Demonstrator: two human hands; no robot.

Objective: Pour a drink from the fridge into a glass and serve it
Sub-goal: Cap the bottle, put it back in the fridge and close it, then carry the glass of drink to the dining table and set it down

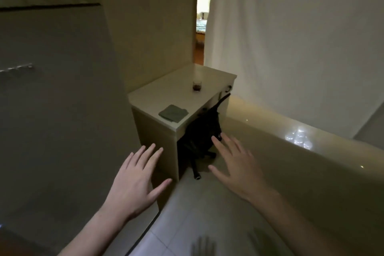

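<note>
From where I sit, the glass stands upright on the far half of the surface, with a dark drink low in it, so I judge the pouring done and the serving nearly so. It lies ahead of and above both my hands in the view, well apart from them. My left hand hovers flat in front of the cabinet side; its fingers are spread, released, holding nothing. My right hand hangs over the floor by the black chair, fingers likewise straight and empty. The glass sits slightly right of the line between my hands, so I reckon the right hand has the straighter reach, up and forward past the folded cloth near the front edge. The glass's long axis is vertical, so a side grasp would suit. The fridge rises at my left, its door closed.
</note>
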